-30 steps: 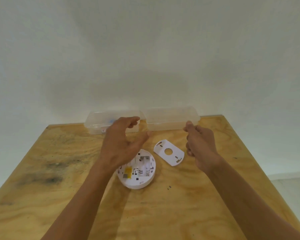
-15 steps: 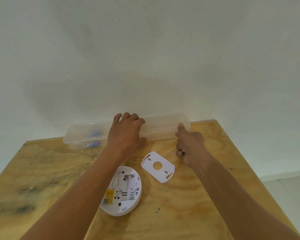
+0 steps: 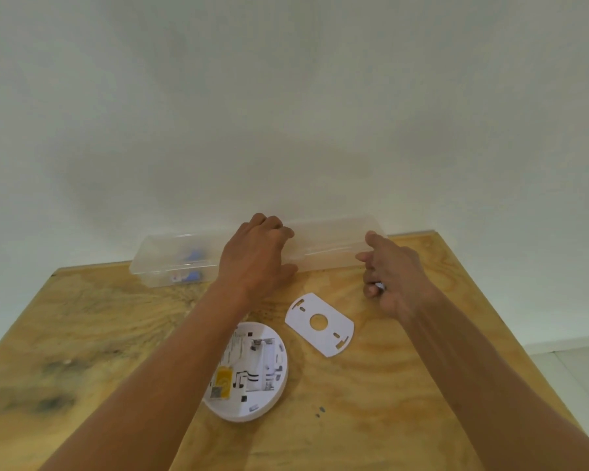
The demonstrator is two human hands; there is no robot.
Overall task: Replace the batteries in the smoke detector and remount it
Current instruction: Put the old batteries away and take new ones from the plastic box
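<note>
plywood table (image 3: 82, 317), smoke detector (image 3: 249, 372) near-side of left hand (image 3: 255, 256) grip on clear box (image 3: 334, 243)

- The raw yellowish plywood surface (image 3: 405, 385) looks matt, grained and stained with dark smudges.
- The long clear plastic box (image 3: 334, 244) looks smooth and translucent.
- The round white plastic smoke detector (image 3: 262, 396) and the flat white plastic mounting plate (image 3: 330, 338) look smooth and matt.

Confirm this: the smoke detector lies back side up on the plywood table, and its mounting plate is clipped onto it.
Not quite. In the head view the mounting plate lies loose on the plywood table, beside the smoke detector, not clipped on. The detector does lie back side up.
</note>
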